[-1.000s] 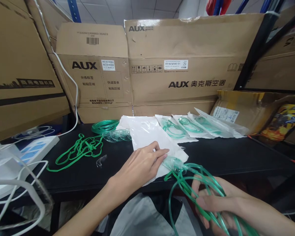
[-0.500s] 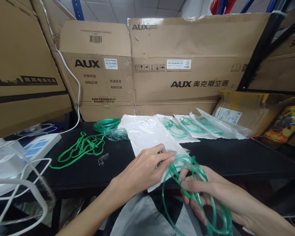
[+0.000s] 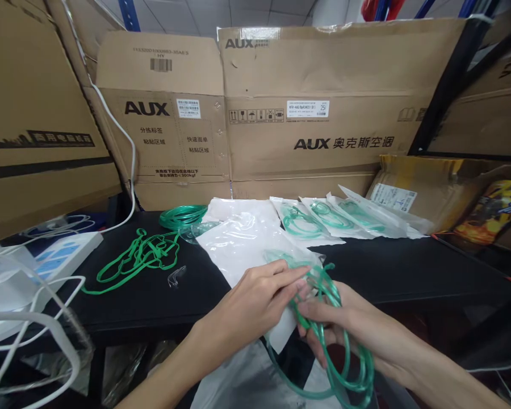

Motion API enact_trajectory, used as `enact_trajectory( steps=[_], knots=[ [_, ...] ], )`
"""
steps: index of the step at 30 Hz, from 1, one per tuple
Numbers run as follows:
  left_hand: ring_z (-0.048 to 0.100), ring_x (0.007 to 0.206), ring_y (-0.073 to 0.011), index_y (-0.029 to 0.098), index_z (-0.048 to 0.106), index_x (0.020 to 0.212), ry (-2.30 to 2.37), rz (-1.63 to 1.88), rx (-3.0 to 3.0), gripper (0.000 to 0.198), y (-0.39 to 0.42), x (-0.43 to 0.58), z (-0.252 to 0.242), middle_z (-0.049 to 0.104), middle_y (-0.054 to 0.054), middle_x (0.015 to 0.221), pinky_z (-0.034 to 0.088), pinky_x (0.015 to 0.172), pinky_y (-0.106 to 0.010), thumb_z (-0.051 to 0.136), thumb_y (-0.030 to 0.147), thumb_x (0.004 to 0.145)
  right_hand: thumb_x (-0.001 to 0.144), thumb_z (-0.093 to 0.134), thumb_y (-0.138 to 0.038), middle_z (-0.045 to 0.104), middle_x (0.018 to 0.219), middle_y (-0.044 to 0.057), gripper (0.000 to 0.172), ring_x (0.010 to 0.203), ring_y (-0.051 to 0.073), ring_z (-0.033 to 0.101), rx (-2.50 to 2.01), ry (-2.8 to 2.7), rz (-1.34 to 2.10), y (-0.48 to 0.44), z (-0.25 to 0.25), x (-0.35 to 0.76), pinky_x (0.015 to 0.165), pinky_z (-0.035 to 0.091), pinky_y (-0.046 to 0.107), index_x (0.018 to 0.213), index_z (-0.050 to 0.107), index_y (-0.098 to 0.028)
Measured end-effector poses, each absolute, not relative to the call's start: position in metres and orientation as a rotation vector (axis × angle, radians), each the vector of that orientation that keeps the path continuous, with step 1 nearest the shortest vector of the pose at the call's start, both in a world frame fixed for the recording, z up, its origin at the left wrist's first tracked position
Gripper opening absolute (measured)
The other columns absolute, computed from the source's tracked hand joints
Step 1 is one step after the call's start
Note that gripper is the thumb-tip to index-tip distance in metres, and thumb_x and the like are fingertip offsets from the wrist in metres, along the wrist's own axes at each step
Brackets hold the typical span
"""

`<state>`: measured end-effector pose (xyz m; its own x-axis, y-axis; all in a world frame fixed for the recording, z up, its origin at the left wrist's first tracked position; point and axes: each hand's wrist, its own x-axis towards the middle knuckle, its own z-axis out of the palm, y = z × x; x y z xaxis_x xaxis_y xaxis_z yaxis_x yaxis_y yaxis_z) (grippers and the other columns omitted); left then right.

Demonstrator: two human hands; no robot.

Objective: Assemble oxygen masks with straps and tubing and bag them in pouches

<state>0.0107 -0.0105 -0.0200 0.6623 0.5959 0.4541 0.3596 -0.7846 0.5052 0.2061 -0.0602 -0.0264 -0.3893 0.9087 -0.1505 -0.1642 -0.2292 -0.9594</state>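
Note:
My right hand (image 3: 327, 318) is wrapped round a loosely coiled loop of green clear tubing (image 3: 357, 363), which hangs down below the table's front edge. My left hand (image 3: 268, 289) pinches at the open end of a white plastic pouch (image 3: 234, 244), thumb and forefinger together beside the tubing. Pale green shows through the pouch just beyond my left fingers, so part of the tubing set lies inside it. The pouch slants across the table edge. What exactly the left fingertips grip is partly hidden.
Several filled pouches (image 3: 300, 221) lie in a row at the back right. Left are a green tubing coil (image 3: 183, 216), a tangled green strap (image 3: 142, 258), small clear-and-wire pieces (image 3: 175, 277) and a power strip (image 3: 63, 255). Cardboard boxes (image 3: 315, 85) wall the back of the black table (image 3: 392, 272).
Both hands have shifted slightly left with the tubing and pouch. The pouch now lies more slanted, and pale green shows farther inside it. The hanging loops have swung left.

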Motion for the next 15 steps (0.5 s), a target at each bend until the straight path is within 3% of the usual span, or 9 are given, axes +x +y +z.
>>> enact_trajectory(
  steps=[11, 15],
  knots=[
    [0.057, 0.074, -0.0109, 0.027, 0.073, 0.122, 0.865, 0.962, 2.394, 0.032, -0.01, 0.02, -0.022, 0.057, 0.003, 0.077, 0.045, 0.075, -0.025, 0.045, 0.031, 0.108, 0.087, 0.064, -0.019, 0.069, 0.063, -0.001, 0.006, 0.049, 0.012, 0.066, -1.159, -1.555, 1.738, -0.06, -0.022, 0.195, 0.047, 0.044, 0.018, 0.083, 0.061, -0.015],
    [0.057, 0.077, -0.0118, 0.025, 0.071, 0.128, 0.788, 0.947, 2.442, 0.034, -0.012, 0.019, -0.024, 0.058, 0.001, 0.082, 0.045, 0.074, -0.025, 0.044, 0.031, 0.108, 0.081, 0.07, -0.017, 0.071, 0.067, -0.002, 0.022, 0.05, 0.013, 0.069, -1.204, -1.448, 1.905, -0.056, -0.013, 0.204, 0.045, 0.044, 0.015, 0.096, 0.055, -0.019]
  ],
)
